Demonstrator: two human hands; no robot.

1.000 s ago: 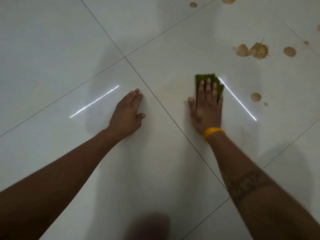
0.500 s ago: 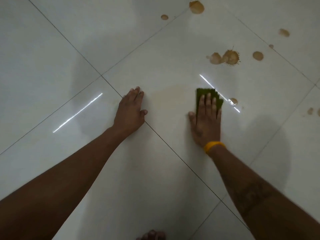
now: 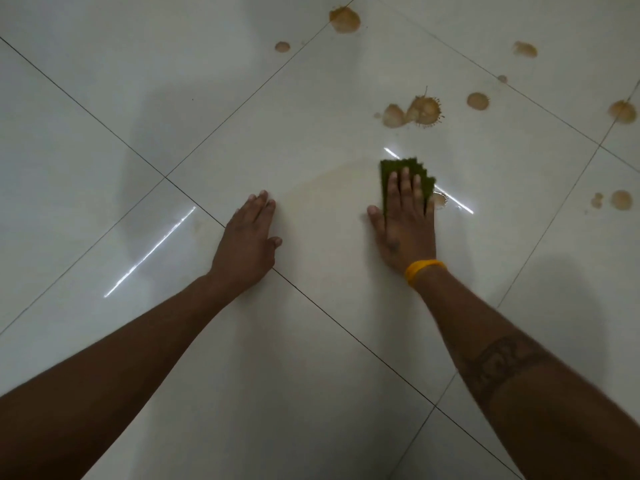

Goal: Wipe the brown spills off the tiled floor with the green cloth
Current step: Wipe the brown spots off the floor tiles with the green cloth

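Observation:
My right hand (image 3: 405, 223), with a yellow wristband, presses flat on the green cloth (image 3: 403, 168) against the white tiled floor (image 3: 104, 140). A small brown spot (image 3: 440, 199) lies right beside the cloth's right edge. A faint pale-brown smear (image 3: 329, 188) spreads between my two hands. My left hand (image 3: 247, 240) rests flat on the floor with fingers together, holding nothing. Farther away sits a large splattered brown spill (image 3: 414, 112).
Several more brown spots dot the far tiles: a big spot at top centre (image 3: 344, 19), a small spot (image 3: 282, 46), and others at right (image 3: 478, 100) (image 3: 621, 199) (image 3: 623, 111). Dark grout lines cross the floor diagonally. Bright light reflections streak the tiles.
The view has shifted, so the hands sit lower in frame. The cloth under my right hand has come up against the small brown spot that earlier lay well to its right. My left hand stays planted.

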